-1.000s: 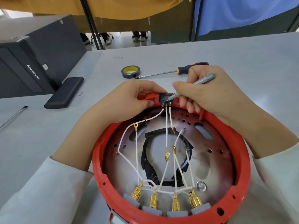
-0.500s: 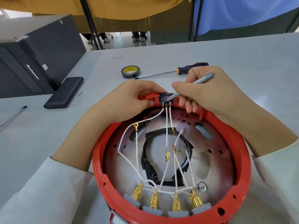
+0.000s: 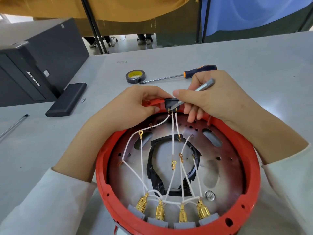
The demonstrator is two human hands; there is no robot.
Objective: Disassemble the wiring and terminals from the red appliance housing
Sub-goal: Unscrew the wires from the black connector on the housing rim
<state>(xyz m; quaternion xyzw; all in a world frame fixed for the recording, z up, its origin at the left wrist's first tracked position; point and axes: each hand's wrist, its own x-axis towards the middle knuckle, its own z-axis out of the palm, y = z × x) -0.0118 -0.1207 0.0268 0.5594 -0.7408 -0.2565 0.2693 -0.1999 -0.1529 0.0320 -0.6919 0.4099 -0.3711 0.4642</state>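
**Prying at the black connector on the far rim**

I have the red housing point(image 3: 250, 168) lying open side up on the counter point(image 3: 254, 61), close to my body, so the wiring inside faces me. The white wires point(image 3: 172, 133) fan from the gold terminals point(image 3: 160, 212) in grey blocks at the near rim up to a small black connector point(image 3: 171, 102) seated in the far rim, where three of them end. My left hand point(image 3: 135, 106) pinches the rim and the side of that connector; I judge this keeps the part from twisting away under the tool. My right hand point(image 3: 211, 99) is wrapped around a slim metal tool point(image 3: 203, 85), held like a pen with its tip set at the connector's underside by the wire ends, the lower fingers resting on the rim for control. I take this as levering the terminals free. Several ring lugs point(image 3: 174, 162) inside already hang loose, while the near terminals are still seated.

Further out lie an orange-handled screwdriver point(image 3: 199, 71) and a roll of tape point(image 3: 136, 76), within reach beyond the housing. A dark flat block point(image 3: 67, 99) and a black computer case point(image 3: 33, 65) sit to the left
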